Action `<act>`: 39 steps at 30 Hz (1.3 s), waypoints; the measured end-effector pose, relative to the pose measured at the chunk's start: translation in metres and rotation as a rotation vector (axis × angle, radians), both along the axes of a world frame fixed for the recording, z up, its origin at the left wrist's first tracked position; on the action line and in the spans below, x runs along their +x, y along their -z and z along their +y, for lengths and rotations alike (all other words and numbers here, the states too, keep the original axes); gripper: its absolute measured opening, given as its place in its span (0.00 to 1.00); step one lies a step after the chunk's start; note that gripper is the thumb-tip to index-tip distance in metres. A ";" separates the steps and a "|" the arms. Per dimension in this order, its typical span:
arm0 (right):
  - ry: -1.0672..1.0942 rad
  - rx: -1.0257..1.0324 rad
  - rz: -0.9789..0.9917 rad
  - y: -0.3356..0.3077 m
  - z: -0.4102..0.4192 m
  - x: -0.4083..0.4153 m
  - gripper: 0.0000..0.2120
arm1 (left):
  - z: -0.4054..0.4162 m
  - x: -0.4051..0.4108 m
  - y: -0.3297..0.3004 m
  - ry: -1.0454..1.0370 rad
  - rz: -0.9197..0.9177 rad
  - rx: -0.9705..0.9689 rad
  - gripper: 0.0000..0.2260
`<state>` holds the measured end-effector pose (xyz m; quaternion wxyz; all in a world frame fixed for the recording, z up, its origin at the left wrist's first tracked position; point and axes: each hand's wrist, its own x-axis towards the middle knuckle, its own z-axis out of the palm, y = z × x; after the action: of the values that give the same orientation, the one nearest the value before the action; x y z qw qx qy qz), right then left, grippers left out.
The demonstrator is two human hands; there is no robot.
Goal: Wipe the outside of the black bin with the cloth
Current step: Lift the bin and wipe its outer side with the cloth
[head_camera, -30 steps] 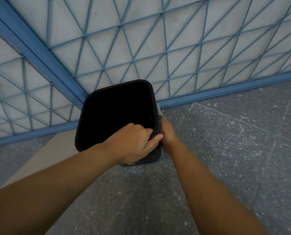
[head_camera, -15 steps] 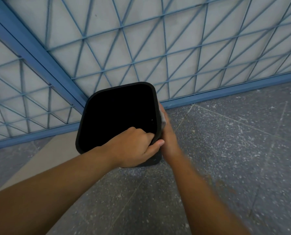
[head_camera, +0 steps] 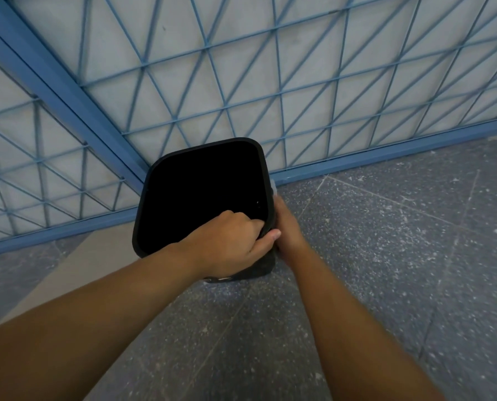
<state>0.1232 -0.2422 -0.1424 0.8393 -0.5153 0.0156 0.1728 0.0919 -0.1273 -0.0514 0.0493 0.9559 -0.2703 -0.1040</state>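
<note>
While my left hand (head_camera: pixel 230 241) grips the bin's (head_camera: pixel 166 175) near rim, fingers inside, my right hand (head_camera: pixel 285 227) presses the cloth (head_camera: pixel 274 189) against its right wall; how it holds I can't tell. Pushing hard could tip the bin on the floor (head_camera: pixel 386 256).

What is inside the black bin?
The inside of the bin shows only darkness; its contents cannot be told. The left hand grips the near rim, fingers curled inside.

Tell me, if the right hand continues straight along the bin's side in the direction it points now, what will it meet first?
Probably the blue fence rail at the floor edge: the right hand points up along the black bin toward it, cloth leading. Depth is unclear.
</note>
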 end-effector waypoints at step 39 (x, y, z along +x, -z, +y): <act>0.148 -0.136 0.075 0.000 0.003 0.007 0.15 | -0.002 0.000 0.002 0.078 -0.153 0.124 0.27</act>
<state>0.1306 -0.2396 -0.1424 0.8116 -0.5617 0.0967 0.1280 0.0917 -0.1291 -0.0533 -0.0350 0.9509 -0.3034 -0.0493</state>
